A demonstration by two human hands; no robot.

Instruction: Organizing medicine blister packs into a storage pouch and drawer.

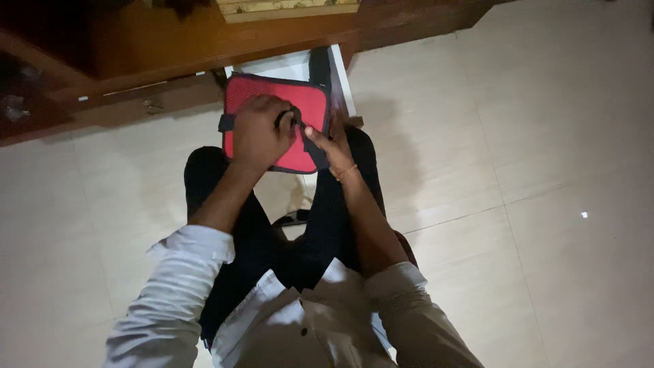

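**A:** Red pouch [272,119], flat and squarish with dark edging, sits out past the seated person's knees, just in front of an open white drawer [286,67] in the wooden cabinet [170,48].

**B:** And both hands are on it. The left hand [261,133] is curled into a fist on the face of the pouch, knuckles up, fingers closed around a dark strap or pull [289,117] near the middle.

**A:** The right hand [334,146] comes in from the other side, thumb pressed against the front of the pouch, the other fingers tucked behind its right edge. So it pinches that edge.

**B:** There's a thin bangle [346,172] at that wrist, and the two hands sit close, almost touching near the dark strap.

**A:** Whether the pouch is open or zipped, I can't tell; the left fist covers that part.

**B:** Another short dark tab [223,123] sticks out of the pouch's left edge, free of both hands.

**A:** Below, dark trousers [327,218], knees apart, pale floor tiles [545,170] showing between and all round. White shirt sleeves [177,286] are rolled up above the forearms.

**B:** The light is dim and the far edge of the pouch overlaps the drawer front; whether it rests there, I can't say.
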